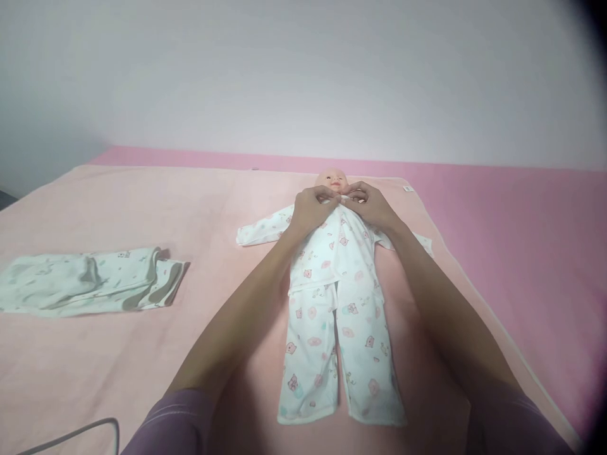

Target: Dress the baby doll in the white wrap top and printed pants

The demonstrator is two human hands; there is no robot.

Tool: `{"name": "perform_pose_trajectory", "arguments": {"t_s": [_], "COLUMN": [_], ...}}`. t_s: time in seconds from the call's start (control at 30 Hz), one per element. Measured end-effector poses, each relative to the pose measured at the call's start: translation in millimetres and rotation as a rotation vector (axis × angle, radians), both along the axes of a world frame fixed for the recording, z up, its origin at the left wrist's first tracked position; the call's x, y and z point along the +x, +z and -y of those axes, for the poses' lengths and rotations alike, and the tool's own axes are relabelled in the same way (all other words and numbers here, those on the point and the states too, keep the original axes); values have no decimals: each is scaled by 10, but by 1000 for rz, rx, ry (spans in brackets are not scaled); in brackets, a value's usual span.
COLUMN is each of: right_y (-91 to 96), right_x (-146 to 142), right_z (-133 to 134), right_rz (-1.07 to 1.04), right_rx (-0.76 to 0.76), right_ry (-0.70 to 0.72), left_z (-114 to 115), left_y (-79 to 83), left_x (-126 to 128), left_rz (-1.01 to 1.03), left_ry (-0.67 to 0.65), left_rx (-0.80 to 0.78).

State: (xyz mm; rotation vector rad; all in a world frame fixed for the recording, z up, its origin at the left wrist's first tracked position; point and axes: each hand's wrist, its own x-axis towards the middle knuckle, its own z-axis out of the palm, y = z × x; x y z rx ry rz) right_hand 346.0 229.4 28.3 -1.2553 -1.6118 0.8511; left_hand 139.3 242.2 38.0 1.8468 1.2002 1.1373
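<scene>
- I spotted a small white label (408, 189) at the far right corner of the pale pink cloth sheet with white edging (208, 208); I couldn't read its print.
- A deeper pink cover (512, 253) showed past its far and right edges, before a plain grey-white wall (303, 82).
- The white animal-print fabric top (341, 253) lay on a plastic doll (332, 177), nearer the sheet's right edge, its collar between my hands.
- My left hand (315, 205) and right hand (370, 203) pinched that collar below the doll's chin.
</scene>
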Motion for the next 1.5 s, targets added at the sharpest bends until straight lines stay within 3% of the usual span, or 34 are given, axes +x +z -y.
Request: {"name": "perform_pose_trajectory", "arguments": {"t_s": [0.47, 0.83, 1.0, 1.1, 1.2, 1.3, 1.4, 1.5], "right_y": [-61, -50, -105, -127, -128, -150, -232, -343], "right_x": [-29, -71, -225, -275, -19, 602, 1284, 1674], "right_z": [-33, -7, -44, -4, 198, 545, 853, 981], "right_rz": [-97, -65, -11, 86, 248, 463, 628, 699], "right_rx": [-41, -39, 50, 120, 217, 199, 4, -208], "right_ry": [-20, -46, -182, -335, -380, -303, -376, -416], "left_z": [-53, -74, -123, -95, -48, -53, -108, -166], "left_y": [-94, -84, -135, -127, -66, -48, -129, -229], "left_x": [39, 7, 56, 44, -259, -939, -1693, -2126], "left_rz": [18, 96, 110, 74, -52, -293, -554, -660], "left_ry": [49, 40, 138, 184, 192, 199, 270, 213], "left_rx": [16, -117, -205, -160, 45, 201, -14, -256]}}
